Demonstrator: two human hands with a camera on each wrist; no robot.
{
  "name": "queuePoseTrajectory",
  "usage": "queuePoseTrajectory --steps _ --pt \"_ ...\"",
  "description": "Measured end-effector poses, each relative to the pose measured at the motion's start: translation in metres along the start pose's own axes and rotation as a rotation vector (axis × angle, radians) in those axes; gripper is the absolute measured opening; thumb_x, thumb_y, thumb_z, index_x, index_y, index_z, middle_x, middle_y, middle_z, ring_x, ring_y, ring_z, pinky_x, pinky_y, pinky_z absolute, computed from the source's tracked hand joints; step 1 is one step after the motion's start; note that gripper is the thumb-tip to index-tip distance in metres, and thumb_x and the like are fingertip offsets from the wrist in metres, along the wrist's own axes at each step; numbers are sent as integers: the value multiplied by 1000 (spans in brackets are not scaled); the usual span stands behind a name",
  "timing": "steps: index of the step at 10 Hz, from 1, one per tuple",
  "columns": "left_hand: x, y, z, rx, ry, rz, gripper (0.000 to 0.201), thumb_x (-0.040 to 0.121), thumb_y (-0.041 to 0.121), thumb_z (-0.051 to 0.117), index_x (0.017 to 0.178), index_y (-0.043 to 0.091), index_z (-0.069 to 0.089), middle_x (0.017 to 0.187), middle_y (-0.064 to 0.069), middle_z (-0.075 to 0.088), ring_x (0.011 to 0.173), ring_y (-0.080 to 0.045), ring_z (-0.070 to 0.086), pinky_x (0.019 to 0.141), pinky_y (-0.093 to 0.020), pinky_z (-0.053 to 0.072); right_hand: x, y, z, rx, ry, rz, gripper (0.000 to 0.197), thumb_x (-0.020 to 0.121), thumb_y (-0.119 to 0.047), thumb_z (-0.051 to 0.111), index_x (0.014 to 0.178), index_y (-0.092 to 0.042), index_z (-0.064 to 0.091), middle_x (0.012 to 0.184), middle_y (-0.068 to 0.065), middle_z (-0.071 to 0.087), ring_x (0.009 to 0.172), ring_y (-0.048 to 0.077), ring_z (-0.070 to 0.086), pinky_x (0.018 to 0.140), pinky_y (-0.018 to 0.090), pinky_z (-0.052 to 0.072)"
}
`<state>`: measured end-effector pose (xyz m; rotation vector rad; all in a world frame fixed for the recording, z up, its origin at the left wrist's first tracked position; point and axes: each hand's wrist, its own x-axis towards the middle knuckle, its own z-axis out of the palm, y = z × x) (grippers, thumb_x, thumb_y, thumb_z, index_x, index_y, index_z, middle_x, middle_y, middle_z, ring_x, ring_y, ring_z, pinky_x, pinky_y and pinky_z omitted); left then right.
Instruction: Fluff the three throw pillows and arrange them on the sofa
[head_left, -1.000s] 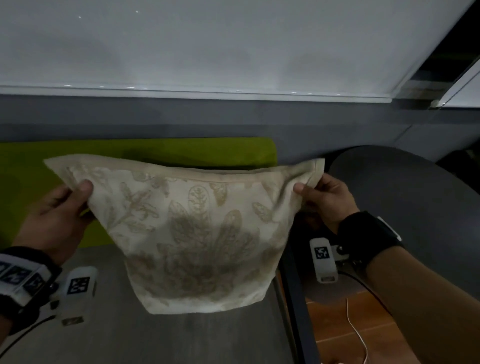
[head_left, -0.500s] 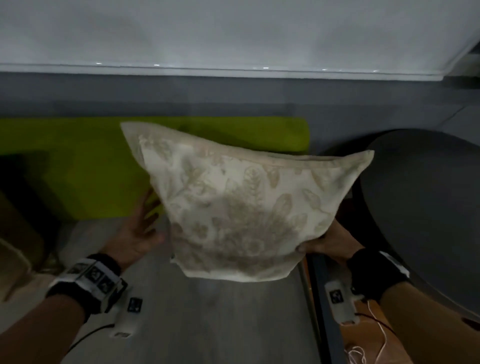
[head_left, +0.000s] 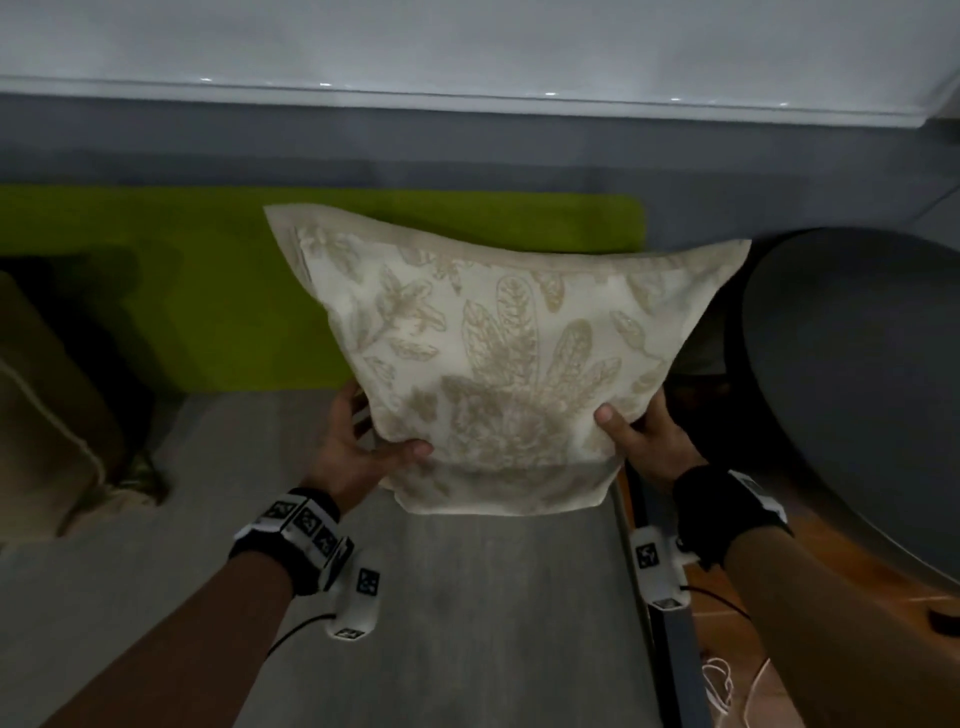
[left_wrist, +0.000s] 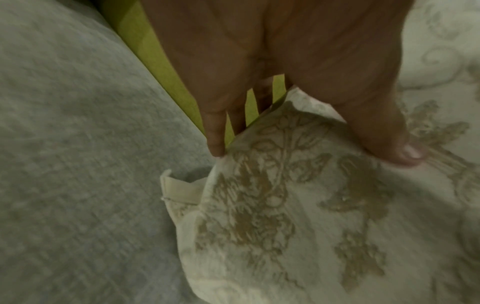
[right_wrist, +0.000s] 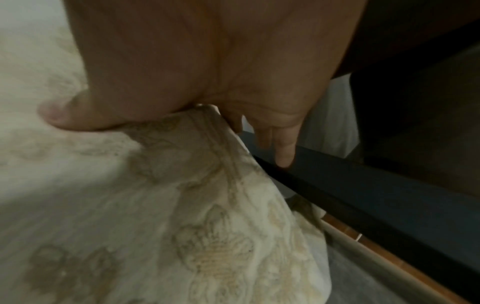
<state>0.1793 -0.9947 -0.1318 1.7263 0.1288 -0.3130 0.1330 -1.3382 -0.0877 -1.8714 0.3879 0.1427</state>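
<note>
Pillow work, left to right: tan pillow (head_left: 47, 405) lies at far left on the grey sofa seat (head_left: 467, 623); left hand (head_left: 353, 447) and right hand (head_left: 647, 444) pinch the cream leaf-print pillow's (head_left: 498, 364) lower sides, thumbs in front, fingers behind, upright against the green back cushion (head_left: 208, 291). Judgement: squeeze both sides evenly, then seat its bottom edge flat. No containers visible.

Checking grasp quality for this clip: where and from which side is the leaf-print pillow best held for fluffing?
Probably at its two lower side edges, one hand from each side, as now: left hand and right hand pinch the leaf-print pillow, thumbs in front. It narrows there, and the filling bulges above.
</note>
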Motion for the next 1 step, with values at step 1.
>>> queuePoseTrajectory --steps 1 --pt "-4 6 -22 140 -87 -54 130 44 76 86 154 44 23 156 10 38 140 -18 41 112 -47 43 -17 -14 -6 -14 53 56 92 90 -38 73 162 -35 15 136 -20 49 131 11 47 78 -1 45"
